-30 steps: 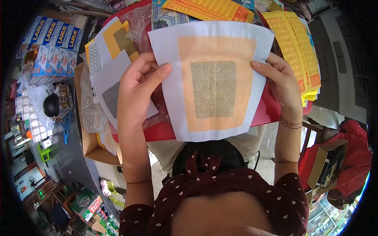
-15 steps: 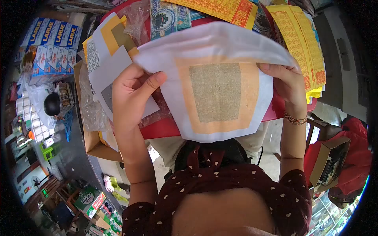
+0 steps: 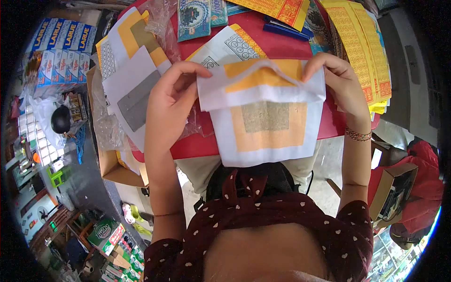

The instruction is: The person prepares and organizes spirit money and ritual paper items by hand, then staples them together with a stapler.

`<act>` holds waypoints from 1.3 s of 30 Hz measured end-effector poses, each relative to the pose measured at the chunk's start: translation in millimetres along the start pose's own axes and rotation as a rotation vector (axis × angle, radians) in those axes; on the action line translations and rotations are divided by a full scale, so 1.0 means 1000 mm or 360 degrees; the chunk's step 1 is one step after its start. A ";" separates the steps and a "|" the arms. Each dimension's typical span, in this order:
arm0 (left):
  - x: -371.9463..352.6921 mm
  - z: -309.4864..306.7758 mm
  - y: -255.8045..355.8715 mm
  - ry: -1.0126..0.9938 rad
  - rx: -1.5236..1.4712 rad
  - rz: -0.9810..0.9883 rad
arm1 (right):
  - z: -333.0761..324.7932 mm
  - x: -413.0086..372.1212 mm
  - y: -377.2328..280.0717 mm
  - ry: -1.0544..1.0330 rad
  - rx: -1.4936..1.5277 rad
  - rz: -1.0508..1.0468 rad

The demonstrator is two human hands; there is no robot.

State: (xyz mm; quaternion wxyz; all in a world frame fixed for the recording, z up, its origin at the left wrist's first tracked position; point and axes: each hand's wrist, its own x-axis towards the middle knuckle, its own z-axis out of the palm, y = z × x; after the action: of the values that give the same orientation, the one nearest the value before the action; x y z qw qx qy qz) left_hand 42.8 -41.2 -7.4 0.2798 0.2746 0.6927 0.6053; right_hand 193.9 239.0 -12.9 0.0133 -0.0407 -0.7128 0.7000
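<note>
A white sheet of paper with an orange and dull gold square hangs between my hands over the front of the red table. Its upper part is folded toward me, showing a yellow-orange band. My left hand pinches the sheet's upper left corner, fingers closed. At the upper right corner my right hand grips the same sheet between thumb and fingers. Just behind it lies a printed paper with black circle patterns and a yellow edge.
Loose papers and clear plastic wrap lie left, above a cardboard box. Blue banknote-like bundles, a dark blue stapler-like object and yellow-red printed sheets lie at the back and right.
The sheet's top edge has come down and folded over toward me. My hands now hold its upper corners, and the patterned paper and dark blue object behind it show.
</note>
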 end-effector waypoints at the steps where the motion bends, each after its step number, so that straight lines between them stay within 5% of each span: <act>1: 0.001 0.004 -0.001 0.0035 -0.0062 -0.0026 | 0.000 0.000 0.002 0.0006 0.0021 0.0059; 11: 0.014 0.020 -0.007 0.0307 0.0120 0.0254 | 0.000 -0.002 0.010 0.0111 0.0627 0.0188; 13: 0.015 0.020 -0.003 0.0325 0.0153 0.0167 | 0.014 0.001 0.001 0.0440 0.0424 0.0387; 25: 0.018 0.015 -0.001 0.0341 0.0264 0.0266 | 0.012 0.016 0.002 0.0418 -0.0509 -0.0301; 35: 0.010 0.017 0.001 0.0324 0.0402 0.0325 | 0.015 0.011 -0.003 0.0457 -0.0867 -0.0286; 39: -0.003 0.019 0.005 0.0249 0.0854 0.0476 | 0.016 0.005 -0.004 0.0389 -0.0993 -0.0334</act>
State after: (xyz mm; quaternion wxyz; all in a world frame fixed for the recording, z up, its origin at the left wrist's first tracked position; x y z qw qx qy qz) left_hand 59.1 -29.4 -4.4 0.0511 0.3901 0.7991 0.4546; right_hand 187.2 223.2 -9.3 0.1573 -0.0527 -0.8859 0.4332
